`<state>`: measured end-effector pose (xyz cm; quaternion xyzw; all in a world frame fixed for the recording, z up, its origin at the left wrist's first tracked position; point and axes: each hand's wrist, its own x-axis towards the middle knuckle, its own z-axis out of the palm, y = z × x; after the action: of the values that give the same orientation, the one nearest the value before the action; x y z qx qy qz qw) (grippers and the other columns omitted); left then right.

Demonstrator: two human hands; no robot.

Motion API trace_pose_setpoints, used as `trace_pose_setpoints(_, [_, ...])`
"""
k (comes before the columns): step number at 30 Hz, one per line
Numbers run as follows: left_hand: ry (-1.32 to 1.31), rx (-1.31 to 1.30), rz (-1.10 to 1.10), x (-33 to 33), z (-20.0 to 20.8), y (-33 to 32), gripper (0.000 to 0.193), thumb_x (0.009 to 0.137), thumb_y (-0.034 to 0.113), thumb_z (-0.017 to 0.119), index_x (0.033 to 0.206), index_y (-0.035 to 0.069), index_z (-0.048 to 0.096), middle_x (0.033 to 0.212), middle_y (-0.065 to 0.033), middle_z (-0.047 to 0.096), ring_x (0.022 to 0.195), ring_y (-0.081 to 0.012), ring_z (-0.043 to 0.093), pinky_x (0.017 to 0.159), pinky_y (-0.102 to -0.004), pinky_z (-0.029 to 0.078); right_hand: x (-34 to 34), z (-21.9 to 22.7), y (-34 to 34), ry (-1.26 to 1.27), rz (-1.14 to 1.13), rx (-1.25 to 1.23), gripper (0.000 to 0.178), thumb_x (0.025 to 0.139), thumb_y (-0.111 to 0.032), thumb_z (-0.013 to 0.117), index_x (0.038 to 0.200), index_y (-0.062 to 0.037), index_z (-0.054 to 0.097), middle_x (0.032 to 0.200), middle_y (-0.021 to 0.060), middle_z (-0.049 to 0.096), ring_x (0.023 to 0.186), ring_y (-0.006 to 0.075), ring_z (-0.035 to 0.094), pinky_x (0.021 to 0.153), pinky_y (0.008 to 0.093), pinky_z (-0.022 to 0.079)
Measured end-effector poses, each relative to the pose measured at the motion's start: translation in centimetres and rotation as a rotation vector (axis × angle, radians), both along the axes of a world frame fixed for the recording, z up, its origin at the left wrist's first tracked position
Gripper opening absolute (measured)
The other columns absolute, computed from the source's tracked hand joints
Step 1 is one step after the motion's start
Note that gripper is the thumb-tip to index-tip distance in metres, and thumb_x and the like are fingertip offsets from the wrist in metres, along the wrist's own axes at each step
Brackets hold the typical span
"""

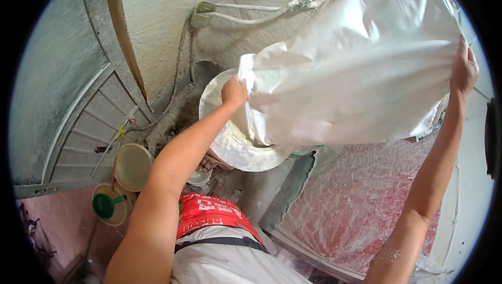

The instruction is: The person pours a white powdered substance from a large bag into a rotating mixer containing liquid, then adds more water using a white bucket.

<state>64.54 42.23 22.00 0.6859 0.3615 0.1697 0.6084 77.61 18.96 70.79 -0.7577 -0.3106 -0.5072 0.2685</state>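
A large, shiny white sack (361,75) stretches from the middle to the upper right, between my two hands. Its gathered left end is pinched in my closed left hand (235,91). At the far right, my right hand (464,69) is closed on the sack's edge. Under the left end sits a round, pale metal basin (261,161), partly covered by the sack. Cream-coloured residue coats the basin's inside. The sack hides the right side of the basin, and what is inside the sack cannot be seen.
On the left, a pale bucket (132,166) stands beside another bucket holding a green scoop (103,206). A barred metal frame (89,132) is behind them. Hoses run along the wall from a green fitting (203,14). A dusty red surface (361,200) lies at lower right.
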Motion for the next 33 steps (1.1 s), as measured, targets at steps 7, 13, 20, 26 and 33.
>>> trace_pose_setpoints(7, [-0.12, -0.002, 0.053, 0.4, 5.2, 1.6, 0.023, 0.088, 0.022, 0.043, 0.087, 0.0, 0.049, 0.063, -0.013, 0.06, 0.049, -0.0194, 0.061, 0.051, -0.0307, 0.049, 4.3, 3.8, -4.7, 0.126, 0.08, 0.012, 0.044, 0.082, -0.042, 0.056, 0.104, -0.0045, 0.062, 0.09, 0.0044, 0.063, 0.081, 0.0107, 0.056, 0.076, 0.022, 0.042])
trace_pose_setpoints(13, [-0.155, 0.014, -0.037, 1.7, 4.3, 0.5, 0.021, 0.086, 0.02, 0.046, 0.089, 0.0, 0.05, 0.075, -0.0203, 0.06, 0.061, -0.0287, 0.062, 0.06, -0.0367, 0.048, 4.5, 3.8, -6.0, 0.163, 0.097, -0.009, 0.043, 0.083, -0.04, 0.055, 0.107, -0.0039, 0.061, 0.09, 0.0044, 0.062, 0.08, 0.0103, 0.055, 0.073, 0.0207, 0.043])
trace_pose_setpoints(20, [-0.17, 0.161, -0.027, 2.9, 3.2, 1.3, 0.026, 0.08, 0.022, 0.051, 0.09, -0.002, 0.052, 0.086, -0.0223, 0.059, 0.085, -0.0373, 0.056, 0.076, -0.0431, 0.043, 3.7, 4.5, -7.5, 0.18, 0.16, 0.044, 0.043, 0.084, -0.038, 0.055, 0.106, -0.0017, 0.06, 0.09, 0.0039, 0.061, 0.079, 0.0101, 0.054, 0.071, 0.0205, 0.043])
trace_pose_setpoints(26, [-0.2, 0.177, -0.012, 3.6, 2.6, 1.7, 0.026, 0.079, 0.022, 0.052, 0.088, -0.002, 0.053, 0.086, -0.0228, 0.059, 0.085, -0.0366, 0.057, 0.075, -0.0428, 0.043, 2.0, 3.6, -8.5, 0.143, 0.049, 0.036, 0.042, 0.085, -0.036, 0.055, 0.105, -0.0001, 0.06, 0.09, 0.0049, 0.061, 0.081, 0.0114, 0.054, 0.072, 0.0217, 0.043])
trace_pose_setpoints(33, [-0.336, 0.065, -0.032, 3.4, 4.8, 1.0, 0.021, 0.079, 0.02, 0.053, 0.082, 0.0, 0.052, 0.067, -0.0148, 0.062, 0.064, -0.0269, 0.062, 0.066, -0.0376, 0.046, 1.2, 2.5, -14.5, 0.211, -0.004, 0.171, 0.04, 0.087, -0.033, 0.051, 0.107, 0.0014, 0.058, 0.097, 0.0077, 0.06, 0.087, 0.0141, 0.054, 0.076, 0.0244, 0.043])
